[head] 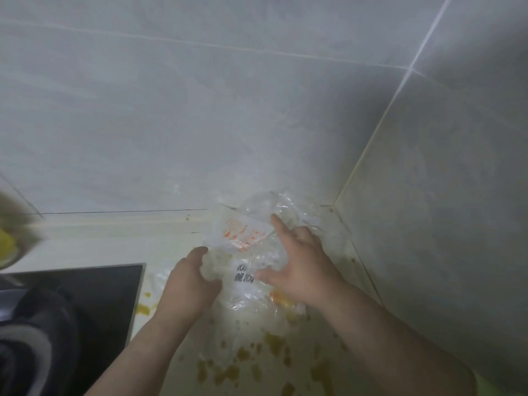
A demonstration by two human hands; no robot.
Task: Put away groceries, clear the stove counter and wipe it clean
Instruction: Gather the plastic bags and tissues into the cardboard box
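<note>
Plastic bag (244,252) in counter (94,241) corner

Clear, crumpled; print blurred, unreadable; contents hard to make out. Lies on yellow-stained surface right of stove (94,292), between both hands. Left hand (191,284) curled, gripping bag's left edge; right hand (300,267) flat, fingers spread on top.

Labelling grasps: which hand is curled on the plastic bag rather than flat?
The left hand, nearer the black hob: its fingers curl round the clear plastic bag's edge. The right hand rests on it, fingers spread straight.
</note>
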